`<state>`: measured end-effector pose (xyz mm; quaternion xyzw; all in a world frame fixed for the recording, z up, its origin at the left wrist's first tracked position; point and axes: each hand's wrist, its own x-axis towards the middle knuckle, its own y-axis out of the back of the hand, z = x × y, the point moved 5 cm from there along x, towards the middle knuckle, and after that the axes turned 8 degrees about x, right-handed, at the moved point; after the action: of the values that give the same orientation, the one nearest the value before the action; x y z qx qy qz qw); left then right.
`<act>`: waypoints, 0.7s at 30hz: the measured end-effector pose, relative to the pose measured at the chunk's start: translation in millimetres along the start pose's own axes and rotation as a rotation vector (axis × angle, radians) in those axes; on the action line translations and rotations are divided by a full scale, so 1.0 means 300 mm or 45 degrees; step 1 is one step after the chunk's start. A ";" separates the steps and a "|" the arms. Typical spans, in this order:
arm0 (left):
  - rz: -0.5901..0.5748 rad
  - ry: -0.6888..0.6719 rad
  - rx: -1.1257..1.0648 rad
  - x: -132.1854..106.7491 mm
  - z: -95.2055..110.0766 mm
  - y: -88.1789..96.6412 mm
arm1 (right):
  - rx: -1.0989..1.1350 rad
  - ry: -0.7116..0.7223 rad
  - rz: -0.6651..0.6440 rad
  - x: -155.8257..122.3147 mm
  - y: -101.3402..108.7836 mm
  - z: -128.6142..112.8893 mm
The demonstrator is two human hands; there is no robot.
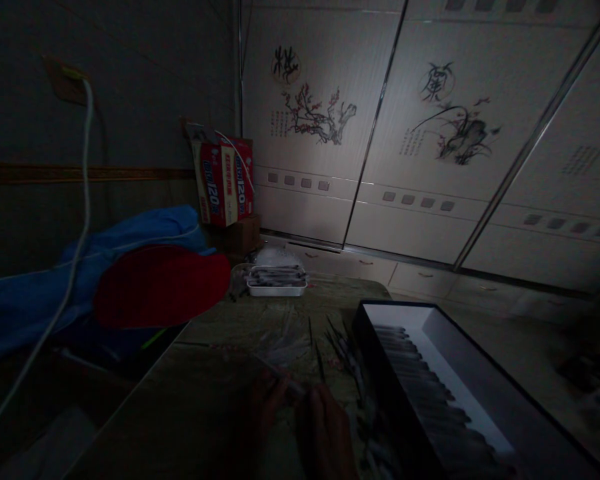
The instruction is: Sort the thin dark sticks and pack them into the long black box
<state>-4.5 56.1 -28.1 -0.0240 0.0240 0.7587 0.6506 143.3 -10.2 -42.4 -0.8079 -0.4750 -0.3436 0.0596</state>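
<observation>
The scene is very dark. Both hands rest low on the table (205, 393) near its front edge. My left hand (265, 407) and my right hand (325, 427) meet with fingers pinched on a thin pale stick-like item (287, 381) held between them. Several thin dark sticks (337, 343) lie loose on the table just beyond the hands. To the right stands a long black box (480, 393) with a white lining, filled with a row of dark slender items.
A small white tray (277, 280) of dark sticks sits at the table's far end. A red round object (160, 285) and blue cloth (130, 237) lie at left, with a white cable (77, 233) hanging. A red carton (225, 180) stands by painted cabinet doors (380, 133).
</observation>
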 end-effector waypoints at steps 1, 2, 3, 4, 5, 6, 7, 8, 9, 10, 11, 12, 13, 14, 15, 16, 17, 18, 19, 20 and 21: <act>-0.023 0.006 -0.001 -0.001 0.004 0.001 | 0.037 -0.054 -0.073 0.024 -0.001 -0.019; -0.052 0.012 -0.010 -0.003 0.009 0.001 | 0.087 -0.120 -0.167 0.047 -0.004 -0.037; -0.077 0.016 -0.025 -0.006 0.014 0.002 | 0.123 -0.156 -0.244 0.069 -0.006 -0.057; -0.089 0.018 -0.035 -0.010 0.020 0.003 | 0.157 -0.181 -0.307 0.087 -0.007 -0.077; -0.088 0.020 -0.034 -0.014 0.027 0.006 | 0.183 -0.195 -0.348 0.099 -0.007 -0.093; -0.072 0.021 -0.022 -0.018 0.034 0.009 | 0.199 -0.203 -0.360 0.107 -0.005 -0.106; -0.043 0.020 0.000 -0.021 0.042 0.013 | 0.212 -0.219 -0.354 0.109 -0.003 -0.113; -0.016 0.028 0.019 -0.024 0.047 0.016 | 0.219 -0.235 -0.335 0.108 -0.002 -0.117; -0.004 0.044 0.021 -0.025 0.050 0.015 | 0.223 -0.247 -0.309 0.103 -0.001 -0.117; -0.001 0.063 0.008 -0.024 0.050 0.012 | 0.228 -0.252 -0.276 0.097 0.000 -0.117; -0.011 0.082 -0.016 -0.023 0.047 0.007 | 0.234 -0.254 -0.239 0.093 0.001 -0.116; -0.026 0.100 -0.043 -0.020 0.041 0.000 | 0.243 -0.256 -0.216 0.089 0.000 -0.116; -0.034 0.118 -0.080 -0.017 0.032 -0.005 | 0.260 -0.261 -0.207 0.088 -0.002 -0.115; -0.031 0.133 -0.119 -0.013 0.021 -0.008 | 0.285 -0.267 -0.225 0.088 -0.006 -0.115; -0.019 0.141 -0.157 -0.010 0.009 -0.009 | 0.310 -0.278 -0.246 0.091 -0.010 -0.115; 0.002 0.152 -0.195 -0.007 -0.002 -0.008 | 0.328 -0.292 -0.255 0.094 -0.012 -0.115; 0.017 0.161 -0.227 -0.006 -0.011 -0.007 | 0.335 -0.311 -0.252 0.097 -0.011 -0.114; 0.025 0.168 -0.248 -0.006 -0.018 -0.006 | 0.329 -0.332 -0.239 0.099 -0.009 -0.111; 0.016 0.175 -0.256 -0.007 -0.021 -0.006 | 0.312 -0.349 -0.221 0.101 -0.006 -0.108; 0.003 0.180 -0.261 -0.009 -0.021 -0.008 | 0.294 -0.356 -0.207 0.101 -0.004 -0.105; -0.004 0.192 -0.269 -0.012 -0.020 -0.009 | 0.284 -0.352 -0.215 0.101 -0.004 -0.104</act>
<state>-1.3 52.7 -33.7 -0.1493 -0.0075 0.7521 0.6419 136.2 -0.7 -0.7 -0.7933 -0.5797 -0.1783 0.0538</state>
